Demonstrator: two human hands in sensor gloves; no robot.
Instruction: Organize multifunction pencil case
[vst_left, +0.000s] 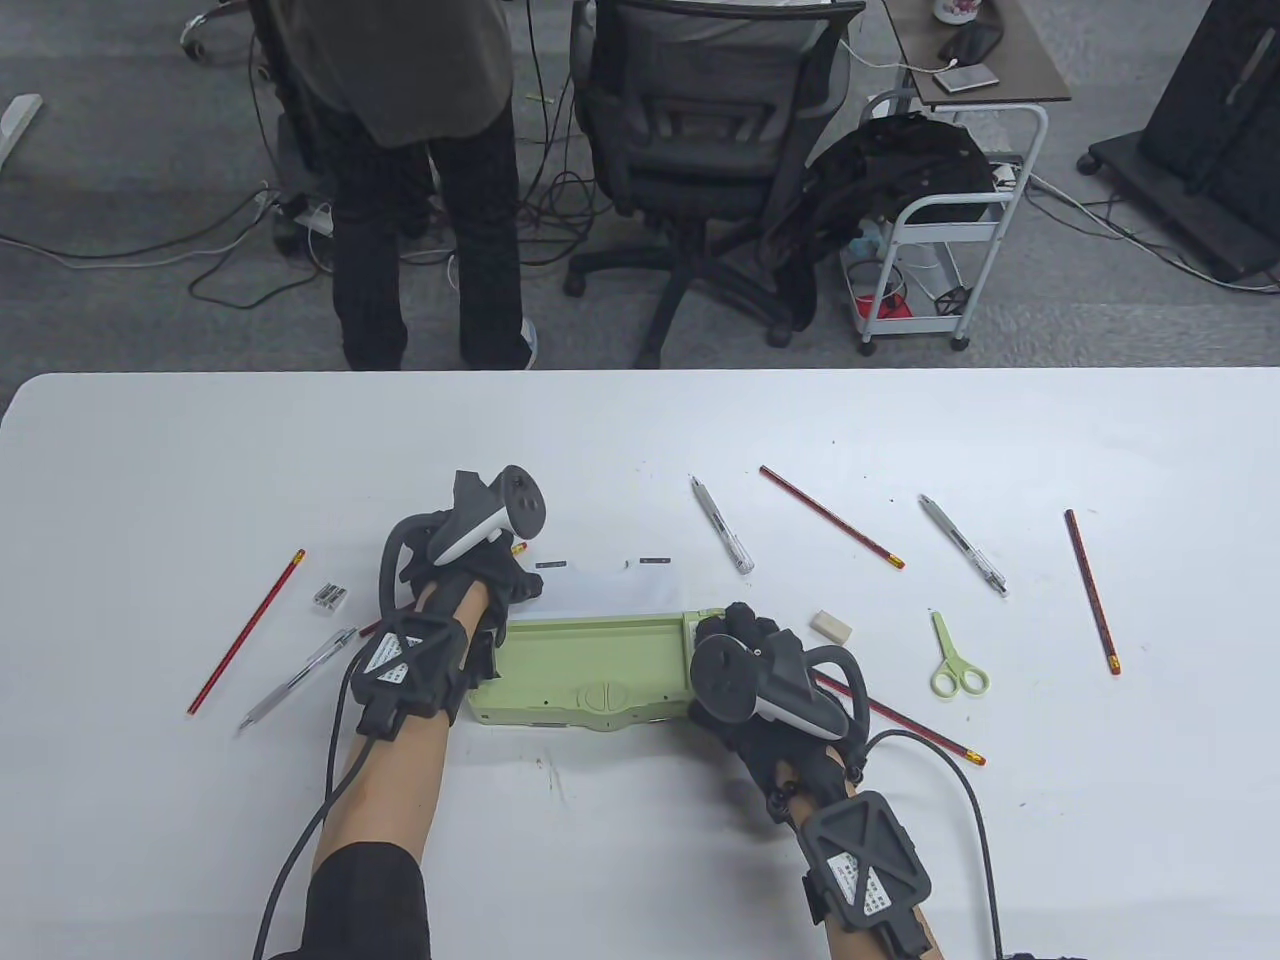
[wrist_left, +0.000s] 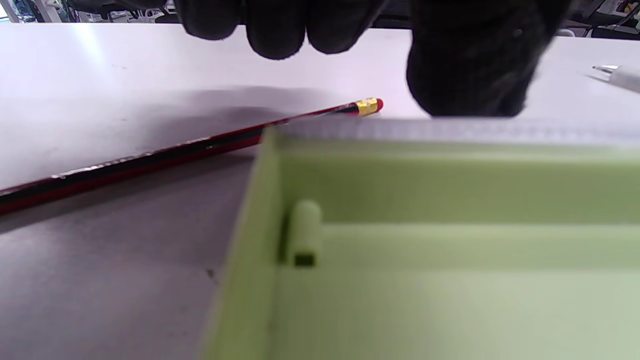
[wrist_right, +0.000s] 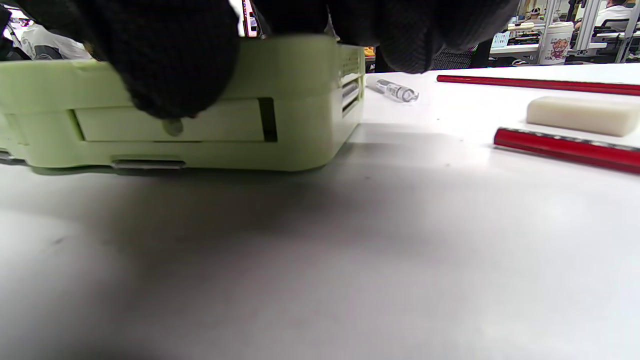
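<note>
The green pencil case (vst_left: 590, 668) lies open near the table's front edge, its white lid (vst_left: 600, 585) tipped back. My left hand (vst_left: 512, 592) holds the lid's left end; in the left wrist view the thumb (wrist_left: 467, 65) presses on the lid's edge (wrist_left: 500, 129) with the fingers curled behind it. The tray (wrist_left: 400, 260) below holds nothing that I can see. My right hand (vst_left: 728, 632) grips the case's right end, thumb (wrist_right: 170, 65) on the front wall of the case (wrist_right: 225, 130) and fingers over the top.
Loose around the case lie red pencils (vst_left: 245, 632) (vst_left: 832, 516) (vst_left: 1091, 590) (vst_left: 905, 718), pens (vst_left: 722, 524) (vst_left: 963, 545) (vst_left: 297, 677), an eraser (vst_left: 830, 626), green scissors (vst_left: 957, 662) and a metal sharpener (vst_left: 330, 597). One pencil (wrist_left: 200, 142) lies against the case's left end.
</note>
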